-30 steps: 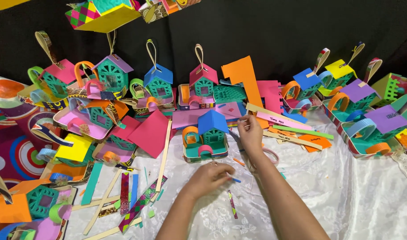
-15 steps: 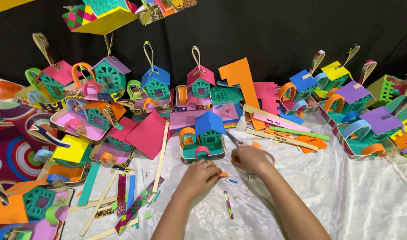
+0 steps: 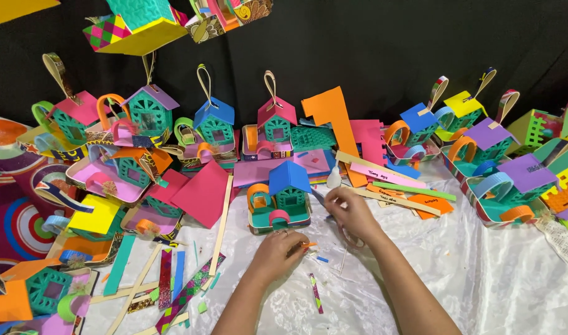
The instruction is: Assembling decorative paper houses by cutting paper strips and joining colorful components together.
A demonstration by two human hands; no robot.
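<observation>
Since the earlier frame, both hands had closed in: left hand [image 3: 276,248] pinched an orange strip [image 3: 307,244] just below the blue-roofed house [image 3: 280,196]; right hand [image 3: 351,209] gripped scissors [image 3: 319,198] right of it.

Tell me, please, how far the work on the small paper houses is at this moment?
Many finished houses stand along the black backdrop. The blue-roofed house on its teal tray looks assembled. In hand: the right hand holds scissors and the left hand pinches a small orange strip. Left over: loose strips and flat sheets lie unused.
</observation>
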